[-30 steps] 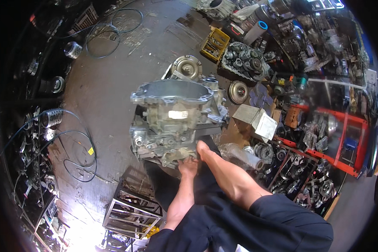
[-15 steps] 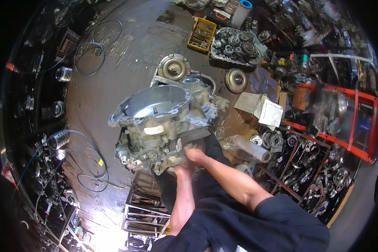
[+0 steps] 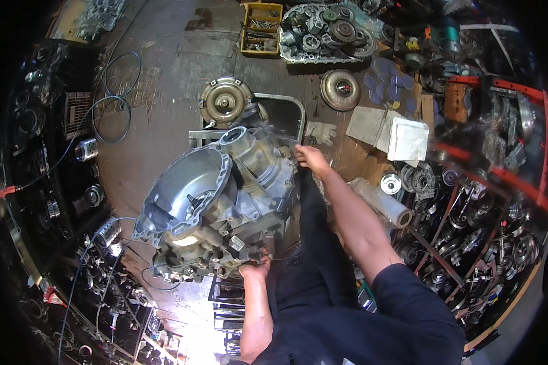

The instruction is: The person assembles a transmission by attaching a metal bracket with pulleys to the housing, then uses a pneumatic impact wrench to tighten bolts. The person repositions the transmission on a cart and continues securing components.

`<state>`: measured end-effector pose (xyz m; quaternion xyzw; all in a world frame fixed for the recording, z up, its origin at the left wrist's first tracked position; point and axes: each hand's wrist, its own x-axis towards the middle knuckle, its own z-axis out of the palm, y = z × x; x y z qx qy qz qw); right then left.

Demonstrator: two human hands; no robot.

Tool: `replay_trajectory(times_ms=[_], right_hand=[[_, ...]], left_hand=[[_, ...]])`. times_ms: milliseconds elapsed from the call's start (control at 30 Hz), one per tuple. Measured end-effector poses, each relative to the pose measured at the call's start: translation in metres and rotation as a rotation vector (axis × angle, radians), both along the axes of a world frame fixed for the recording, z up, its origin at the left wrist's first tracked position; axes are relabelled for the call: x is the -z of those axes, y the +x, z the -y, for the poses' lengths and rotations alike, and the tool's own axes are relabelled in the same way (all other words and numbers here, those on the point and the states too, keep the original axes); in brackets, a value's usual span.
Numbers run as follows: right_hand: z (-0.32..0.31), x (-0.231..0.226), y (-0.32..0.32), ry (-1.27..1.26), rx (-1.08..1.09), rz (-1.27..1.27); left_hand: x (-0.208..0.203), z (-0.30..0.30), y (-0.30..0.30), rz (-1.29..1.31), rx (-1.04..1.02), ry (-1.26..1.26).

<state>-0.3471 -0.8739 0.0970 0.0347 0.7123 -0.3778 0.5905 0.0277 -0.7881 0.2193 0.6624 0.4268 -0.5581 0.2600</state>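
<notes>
A large grey gearbox (image 3: 265, 185) with an open bell housing is in front of my legs, its round mouth tilted up toward the left. My left hand (image 3: 255, 267) grips its near lower edge, with fingers curled against the casing and partly hidden. At its right side my right hand (image 3: 313, 159) is closed at the casing's edge; its fingertips are partly out of sight. Just beyond the gearbox lies a brass-coloured torque converter (image 3: 225, 101), beside a metal frame (image 3: 299, 115) that is partly covered by the gearbox.
Another torque converter (image 3: 340, 90) lies to the right, near a pale glove (image 3: 321, 132) and sheets of cardboard (image 3: 369, 129). Farther off are a yellow parts bin (image 3: 262, 29) and a casing filled with gears (image 3: 326, 35). Racks of metal parts (image 3: 463, 225) line the right side. Cables (image 3: 128, 100) lie at left.
The gearbox has turned, its bell mouth swinging toward the left and near side. My right hand has moved from the near edge to the far right side; my left hand stays at the near edge.
</notes>
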Motion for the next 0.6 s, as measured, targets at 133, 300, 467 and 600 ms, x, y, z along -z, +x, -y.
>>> replay_trajectory(times_ms=[133,300,467,600], right_hand=[[0.03,-0.013,0.036,-0.033,0.0,-0.103],[0.047,-0.022,0.036,0.059,-0.054,-0.083],[0.068,0.015,0.028,0.095,-0.192,0.058],[0.068,0.027,0.023,0.195,-0.334,-0.044]], left_hand=[[0.001,0.004,-0.003,-0.001,0.086,-0.039],[0.002,-0.004,-0.004,0.008,0.11,-0.082],[0.001,-0.005,-0.007,0.005,0.131,-0.091],[0.0,-0.006,-0.008,-0.02,0.119,-0.117]])
